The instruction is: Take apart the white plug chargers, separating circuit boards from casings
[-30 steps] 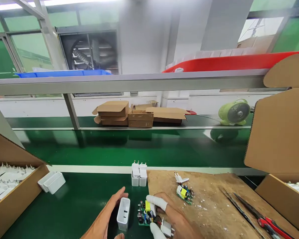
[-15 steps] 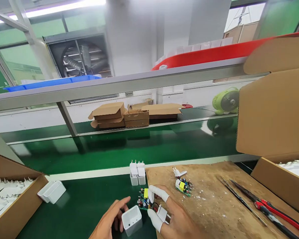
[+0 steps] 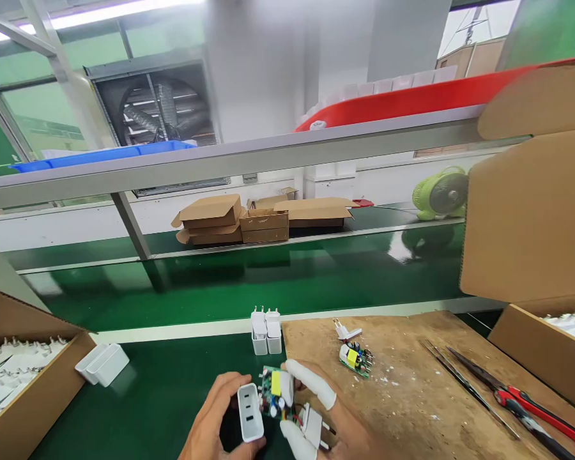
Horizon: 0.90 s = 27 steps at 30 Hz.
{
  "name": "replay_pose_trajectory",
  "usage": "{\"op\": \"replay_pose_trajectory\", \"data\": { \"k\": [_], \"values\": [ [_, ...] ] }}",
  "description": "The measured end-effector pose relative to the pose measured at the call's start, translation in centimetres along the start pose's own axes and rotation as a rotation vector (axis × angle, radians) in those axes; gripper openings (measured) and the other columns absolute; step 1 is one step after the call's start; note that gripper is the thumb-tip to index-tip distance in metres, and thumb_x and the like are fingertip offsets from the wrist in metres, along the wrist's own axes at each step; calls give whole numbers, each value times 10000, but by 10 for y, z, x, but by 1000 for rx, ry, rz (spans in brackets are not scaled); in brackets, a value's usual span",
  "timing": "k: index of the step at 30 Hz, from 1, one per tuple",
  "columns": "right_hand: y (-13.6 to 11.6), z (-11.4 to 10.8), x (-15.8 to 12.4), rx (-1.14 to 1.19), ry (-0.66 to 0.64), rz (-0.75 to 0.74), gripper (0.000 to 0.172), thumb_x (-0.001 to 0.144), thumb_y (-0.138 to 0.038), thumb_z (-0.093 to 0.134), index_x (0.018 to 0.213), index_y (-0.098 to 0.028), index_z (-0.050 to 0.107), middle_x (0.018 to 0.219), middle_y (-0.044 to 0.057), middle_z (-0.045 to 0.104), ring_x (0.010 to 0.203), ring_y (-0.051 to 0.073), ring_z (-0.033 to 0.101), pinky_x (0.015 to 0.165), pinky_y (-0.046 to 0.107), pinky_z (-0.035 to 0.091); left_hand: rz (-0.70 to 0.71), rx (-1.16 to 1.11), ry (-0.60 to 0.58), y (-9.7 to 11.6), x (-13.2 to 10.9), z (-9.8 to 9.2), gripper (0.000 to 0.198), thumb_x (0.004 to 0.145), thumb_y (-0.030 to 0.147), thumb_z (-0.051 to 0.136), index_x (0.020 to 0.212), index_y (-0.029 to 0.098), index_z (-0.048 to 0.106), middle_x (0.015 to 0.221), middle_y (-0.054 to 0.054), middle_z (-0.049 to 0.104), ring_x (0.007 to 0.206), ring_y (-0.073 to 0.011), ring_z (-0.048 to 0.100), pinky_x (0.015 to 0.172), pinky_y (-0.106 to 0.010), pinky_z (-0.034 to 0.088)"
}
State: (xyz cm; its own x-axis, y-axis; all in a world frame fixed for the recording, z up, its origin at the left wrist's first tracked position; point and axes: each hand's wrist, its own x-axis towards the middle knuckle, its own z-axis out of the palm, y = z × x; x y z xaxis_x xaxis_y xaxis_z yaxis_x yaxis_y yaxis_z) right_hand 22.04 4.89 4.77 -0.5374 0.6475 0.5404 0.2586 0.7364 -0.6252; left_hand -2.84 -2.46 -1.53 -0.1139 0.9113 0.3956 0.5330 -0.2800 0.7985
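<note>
My left hand (image 3: 215, 418) grips a white plastic charger housing (image 3: 250, 414) between thumb and fingers; its opening faces me, showing port slots at the bottom. My right hand (image 3: 333, 415), with white finger cots on thumb and index finger, pinches a green circuit board (image 3: 274, 393) carrying a yellow component. Thin wires run from the board to a white two-pin plug cap (image 3: 311, 425), tucked by the right palm. The board's left edge is close beside the housing; whether they touch I cannot tell.
Two white chargers (image 3: 267, 332) stand ahead. Another circuit board (image 3: 355, 359), tweezers (image 3: 469, 386) and red-handled pliers (image 3: 512, 399) lie on the brown board (image 3: 402, 409). White housings (image 3: 103, 365) sit beside the left carton (image 3: 52, 390) of plug parts. An open carton (image 3: 536, 345) stands right.
My left hand has closed round the housing and turned it so its inside faces me. My right hand has tilted the circuit board, showing more of its component side.
</note>
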Motion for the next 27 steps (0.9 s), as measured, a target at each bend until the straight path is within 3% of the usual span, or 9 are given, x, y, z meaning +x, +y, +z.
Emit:
{"op": "replay_pose_trajectory", "data": {
  "k": [5, 10, 20, 27],
  "values": [
    [-3, 5, 4, -275, -42, -283, 794, 887, -70, 589, 1633, -254, 391, 1361, 94, 758, 1155, 267, 779, 1067, 335, 630, 86, 28, 61, -1, -1, -2, 620, 962, 290, 744, 1547, 310, 540, 1432, -108, 678, 1289, -288, 674, 1136, -421, 574],
    [8, 13, 2, -333, -105, -287, 880, 883, -105, 550, 1699, -232, 244, 1330, 106, 758, 1099, 289, 780, 1012, 367, 654, 109, 35, 14, 6, 0, -5, 714, 990, 193, 650, 1635, 373, 404, 1476, -95, 642, 1319, -268, 654, 1129, -413, 572],
    [13, 19, 4, -388, 7, -407, 738, 934, -100, 454, 1660, -99, 327, 1235, 159, 764, 1033, 265, 777, 871, 353, 676, 108, 61, -16, 13, 0, -7, 725, 1005, 195, 637, 1644, 425, 383, 1508, -78, 630, 1406, -271, 602, 1182, -416, 538],
    [6, 14, 4, -433, -12, -383, 693, 935, -97, 469, 1622, -106, 375, 1269, 152, 758, 1077, 270, 766, 924, 372, 663, 59, 65, -39, 12, -2, -7, 689, 999, 172, 625, 1630, 369, 431, 1529, -101, 607, 1446, -285, 567, 1188, -421, 529]
  ]
}}
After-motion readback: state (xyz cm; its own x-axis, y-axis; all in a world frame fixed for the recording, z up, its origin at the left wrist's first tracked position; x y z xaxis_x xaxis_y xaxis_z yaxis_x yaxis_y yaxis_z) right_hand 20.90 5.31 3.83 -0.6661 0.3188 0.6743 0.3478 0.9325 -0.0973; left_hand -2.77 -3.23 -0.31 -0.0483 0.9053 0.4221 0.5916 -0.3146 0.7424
